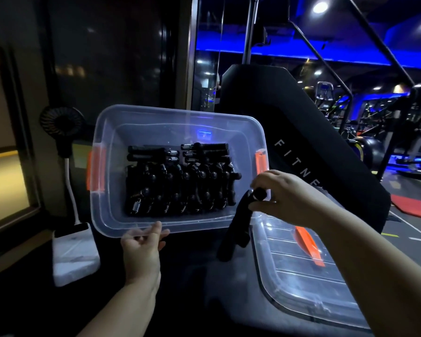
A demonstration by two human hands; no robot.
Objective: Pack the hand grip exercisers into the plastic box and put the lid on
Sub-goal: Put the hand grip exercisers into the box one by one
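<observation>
Packing step, apparently near its end: plastic box (pixel 175 115) already lined with rows of packed exercisers (pixel 180 186), left hand (pixel 142 242) curled on the near rim, steadying. Right hand (pixel 284 195) pinching the top of one more hand grip exerciser (pixel 236 229), handles hanging down just outside the box's near right corner, beside the lid (pixel 301 271) lying flat. Next, likely: lift over the rim, lay into the gap right of the rows, then reach for the lid.
</observation>
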